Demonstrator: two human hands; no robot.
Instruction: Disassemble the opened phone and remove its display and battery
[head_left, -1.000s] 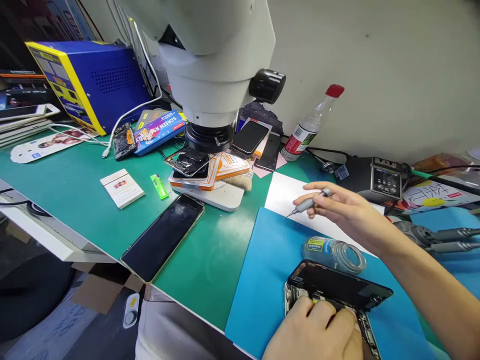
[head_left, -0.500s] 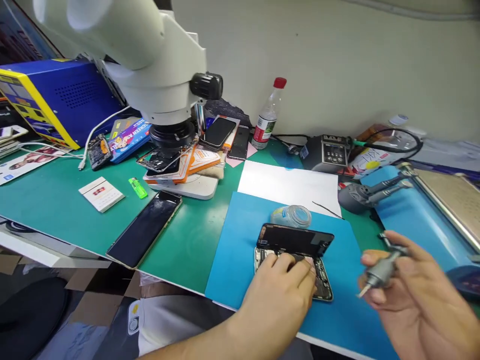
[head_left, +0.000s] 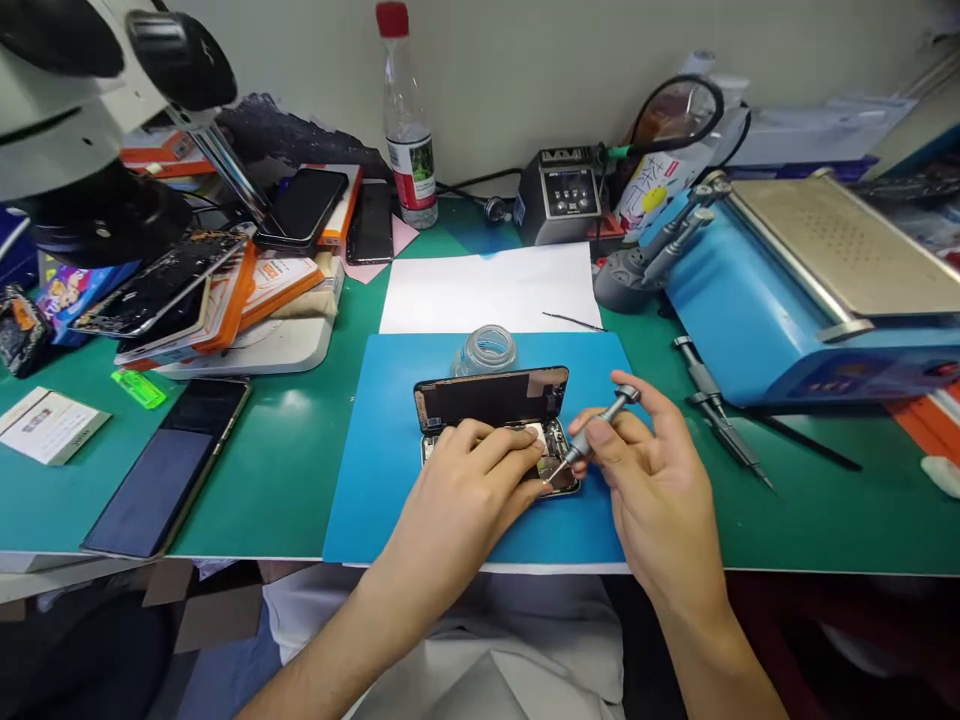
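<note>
A smartphone [head_left: 491, 398] lies opened on the blue mat [head_left: 375, 500], its screen tilted up along the far side and its inner parts bare. Over the phone body curls my left hand [head_left: 469, 480], fingers on the inside and thumb at the near edge, hiding much of the interior. Between the fingertips of my right hand [head_left: 660, 470] is a grey precision screwdriver [head_left: 600, 428], its thin tip slanting down to the phone's right part, close to my left thumb. A clear jar [head_left: 487, 350] stands right behind the raised screen.
A microscope [head_left: 90, 130] and a pile of phones and boxes [head_left: 225, 310] occupy the left. Another phone [head_left: 172, 460] lies nearer. On the right are a screwdriver holder [head_left: 637, 275], a blue heating plate machine [head_left: 757, 330] and loose screwdrivers [head_left: 720, 410]. A bottle [head_left: 411, 150] stands behind.
The view has swung right. My right hand has brought the screwdriver from the right down to the opened phone, its tip now at the interior. My left hand stays on the phone.
</note>
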